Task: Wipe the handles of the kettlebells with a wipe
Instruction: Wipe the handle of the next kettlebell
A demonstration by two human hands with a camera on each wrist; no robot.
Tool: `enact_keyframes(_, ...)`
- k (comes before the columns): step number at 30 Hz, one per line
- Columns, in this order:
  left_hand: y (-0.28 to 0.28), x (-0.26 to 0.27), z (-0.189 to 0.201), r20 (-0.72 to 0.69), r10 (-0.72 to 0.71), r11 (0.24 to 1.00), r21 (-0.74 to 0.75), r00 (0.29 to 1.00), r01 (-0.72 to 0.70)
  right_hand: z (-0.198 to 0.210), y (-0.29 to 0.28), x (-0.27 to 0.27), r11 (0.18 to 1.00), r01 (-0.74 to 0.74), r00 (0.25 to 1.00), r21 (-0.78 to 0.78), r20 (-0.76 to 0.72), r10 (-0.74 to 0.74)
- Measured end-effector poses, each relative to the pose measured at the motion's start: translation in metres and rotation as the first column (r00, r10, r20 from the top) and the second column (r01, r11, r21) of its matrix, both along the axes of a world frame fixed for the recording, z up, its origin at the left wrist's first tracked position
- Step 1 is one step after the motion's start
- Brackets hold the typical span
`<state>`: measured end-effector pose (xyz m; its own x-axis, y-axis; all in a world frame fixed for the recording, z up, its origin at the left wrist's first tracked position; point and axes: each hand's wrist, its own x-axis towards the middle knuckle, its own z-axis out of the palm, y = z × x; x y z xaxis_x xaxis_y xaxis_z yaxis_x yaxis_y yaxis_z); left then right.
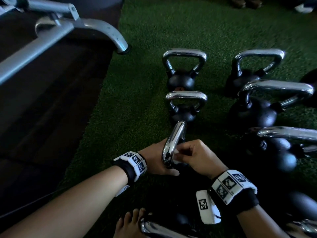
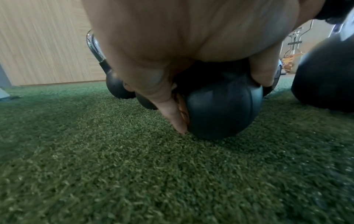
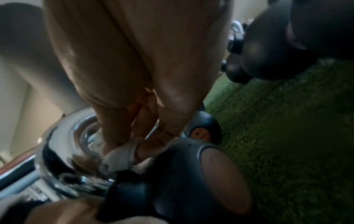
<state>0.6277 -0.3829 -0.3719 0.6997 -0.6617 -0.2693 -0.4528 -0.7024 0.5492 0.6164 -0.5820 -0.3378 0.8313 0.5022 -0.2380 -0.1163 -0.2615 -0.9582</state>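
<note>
Chrome handle (image 1: 172,145) of a black round kettlebell (image 2: 220,109) on green turf (image 1: 140,100): right hand (image 1: 197,157) pinches a crumpled white wipe (image 3: 120,156) against it; left hand (image 1: 154,160) cups the ball, fingers curled round.

green turf (image 1: 140,93), black kettlebells (image 1: 181,79) on it

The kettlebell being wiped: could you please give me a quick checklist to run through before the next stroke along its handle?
1. Wipe pinched in right hand: ok.
2. Wipe touching the chrome handle: ok.
3. Left hand steadying the kettlebell: ok.
4. Kettlebell resting on the turf: ok.
5. Whole handle already wiped: cannot tell.
6. Neighbouring kettlebell clear of the handle: not ok, it sits close.
</note>
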Motion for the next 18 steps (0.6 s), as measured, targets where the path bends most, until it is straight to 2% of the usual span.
enact_keyframes(2,-0.001,0.000,-0.002,-0.004,-0.020,0.999,0.047,1.000,0.020,-0.002,0.000,0.000,1.000,0.002,0.999,0.019,-0.037,-0.001)
enact_keyframes(5,-0.003,-0.001,0.000,-0.033,0.026,0.998,0.062,0.999,-0.024,-0.006,0.003,-0.003,0.972,0.088,0.974,0.219,-0.223,-0.038)
enact_keyframes(8,-0.003,-0.001,-0.004,-0.030,0.081,0.996,0.032,0.996,-0.080,-0.012,0.004,-0.007,0.841,0.290,0.870,0.457,-0.493,-0.032)
enact_keyframes(10,-0.005,0.001,-0.011,0.000,0.059,0.998,-0.006,0.998,-0.059,-0.016,0.003,-0.007,0.735,0.417,0.801,0.535,-0.598,-0.020)
enact_keyframes(13,-0.007,0.002,-0.012,0.020,0.056,0.998,-0.025,0.998,-0.055,-0.017,0.004,-0.008,0.656,0.507,0.766,0.559,-0.641,-0.045)
enact_keyframes(18,-0.002,-0.002,-0.009,-0.051,0.126,0.991,-0.044,0.991,-0.128,-0.015,0.008,-0.009,0.674,0.492,0.783,0.551,-0.618,-0.067)
